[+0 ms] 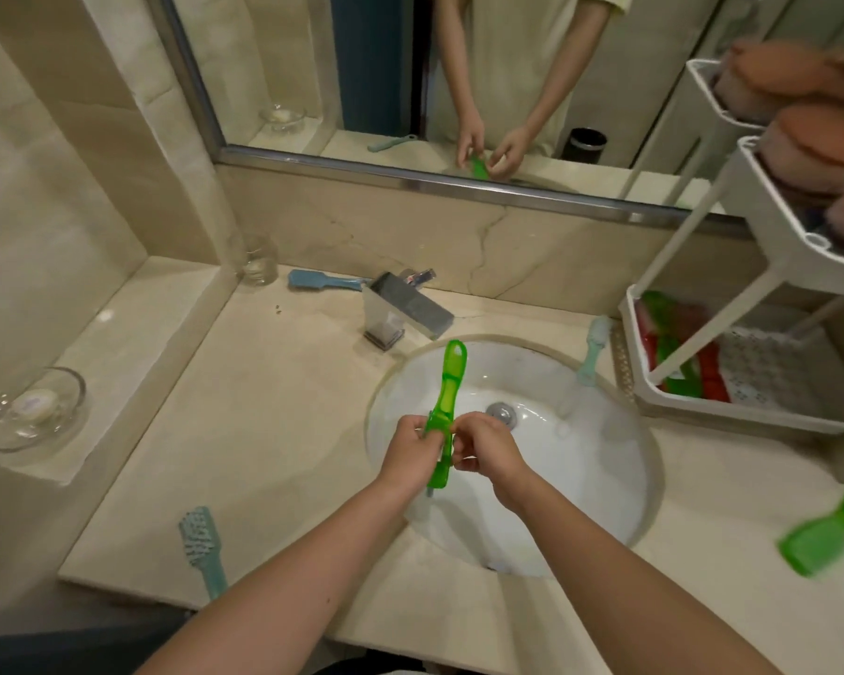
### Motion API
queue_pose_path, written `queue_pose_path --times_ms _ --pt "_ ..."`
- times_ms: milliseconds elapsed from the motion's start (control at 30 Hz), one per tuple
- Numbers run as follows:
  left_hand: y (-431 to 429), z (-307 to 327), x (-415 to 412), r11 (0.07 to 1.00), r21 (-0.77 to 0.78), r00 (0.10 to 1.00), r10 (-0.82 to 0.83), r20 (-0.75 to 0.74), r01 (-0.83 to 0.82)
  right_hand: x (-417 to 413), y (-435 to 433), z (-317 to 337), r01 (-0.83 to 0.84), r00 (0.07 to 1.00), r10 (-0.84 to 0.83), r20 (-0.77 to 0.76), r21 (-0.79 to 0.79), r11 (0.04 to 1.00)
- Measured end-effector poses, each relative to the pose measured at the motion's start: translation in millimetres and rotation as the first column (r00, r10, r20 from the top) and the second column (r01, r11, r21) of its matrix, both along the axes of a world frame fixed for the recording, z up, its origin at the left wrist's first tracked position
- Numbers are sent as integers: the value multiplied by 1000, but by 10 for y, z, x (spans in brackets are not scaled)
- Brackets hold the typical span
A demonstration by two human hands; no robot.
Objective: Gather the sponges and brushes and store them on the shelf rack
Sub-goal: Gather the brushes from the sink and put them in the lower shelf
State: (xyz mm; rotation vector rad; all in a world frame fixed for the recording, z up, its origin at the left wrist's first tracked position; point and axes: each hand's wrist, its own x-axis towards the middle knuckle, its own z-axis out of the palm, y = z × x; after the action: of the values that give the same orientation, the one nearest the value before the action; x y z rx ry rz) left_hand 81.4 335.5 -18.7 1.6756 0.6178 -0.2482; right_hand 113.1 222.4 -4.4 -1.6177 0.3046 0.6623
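Over the white sink both hands hold one green plastic brush upright, its handle pointing away. My left hand grips its lower part from the left; my right hand pinches it from the right. The white shelf rack stands at the right, with orange-pink sponges on its upper tiers and green and red brushes on its bottom tray. Loose brushes lie around: a blue one behind the tap, a pale teal one at the sink's right rim, a teal one at the front left, a green one at the far right.
A chrome tap stands behind the sink. A glass tumbler sits in the back left corner and a glass soap dish on the left ledge. A wall mirror runs along the back.
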Motion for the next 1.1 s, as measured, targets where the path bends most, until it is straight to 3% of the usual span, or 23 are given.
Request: queue_pose_path --times_ms 133,267,767,933,1100 --pt "-349 82 90 996 -71 998 -55 -11 54 34 -388 63 113 994 -113 3 -13 994" --pt "-760 107 137 991 28 991 -129 21 128 56 -869 91 210 977 -206 63 -66 975" --pt "-2534 78 48 876 74 870 -482 106 477 -133 -2866 92 522 848 -469 248 -231 821" --pt "-2966 105 92 853 89 848 -521 98 514 -196 -3395 43 599 800 -513 311 -364 714" --pt "-3326 115 98 861 25 858 -508 69 508 -234 -3837 -97 495 868 -397 298 -588 640"
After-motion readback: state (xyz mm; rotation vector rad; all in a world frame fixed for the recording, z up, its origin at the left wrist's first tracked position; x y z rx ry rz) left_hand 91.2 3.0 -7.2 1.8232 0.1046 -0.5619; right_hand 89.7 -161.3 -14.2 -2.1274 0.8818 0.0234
